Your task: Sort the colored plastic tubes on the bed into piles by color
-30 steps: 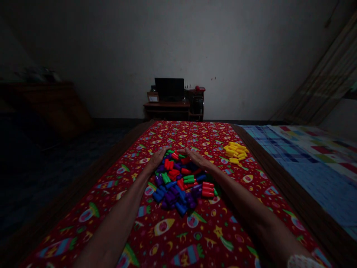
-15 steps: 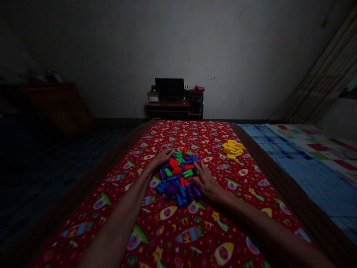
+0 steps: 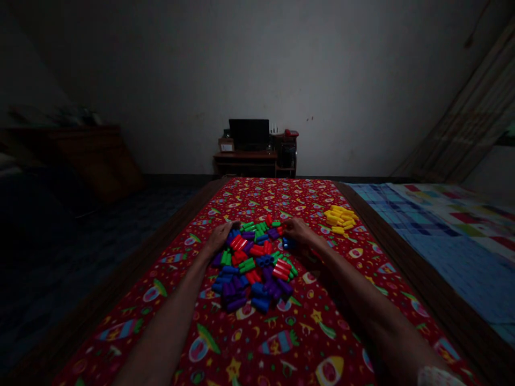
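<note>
**Left hand [image 3: 218,237] and right hand [image 3: 300,230] bend at the far end of a toy pile [image 3: 264,261]; I can't tell if they hold any pieces**

Closest to the person, purple pieces [image 3: 233,294] and blue pieces [image 3: 260,304] lie on the red cloth [image 3: 306,370]. No fingers are near them. Next comes a big red piece [image 3: 282,269], with its long tubes going mostly side to side. It is nearer to the right hand than to the left.

Farther on, the pile lies between the two hands. The left hand curls by its far left side. The right hand has its fingertips down by a small red piece [image 3: 280,231], just to their left. Which way that one points is too hard to see. A lone blue piece [image 3: 288,244] sits just on the near side of those fingers.

The yellow pieces [image 3: 340,219] lie well apart, off to the right and a little farther. The right hand is nearer to them. Most lie sideways.

At the back, a desk [image 3: 245,155] holds a black screen [image 3: 249,133].
</note>
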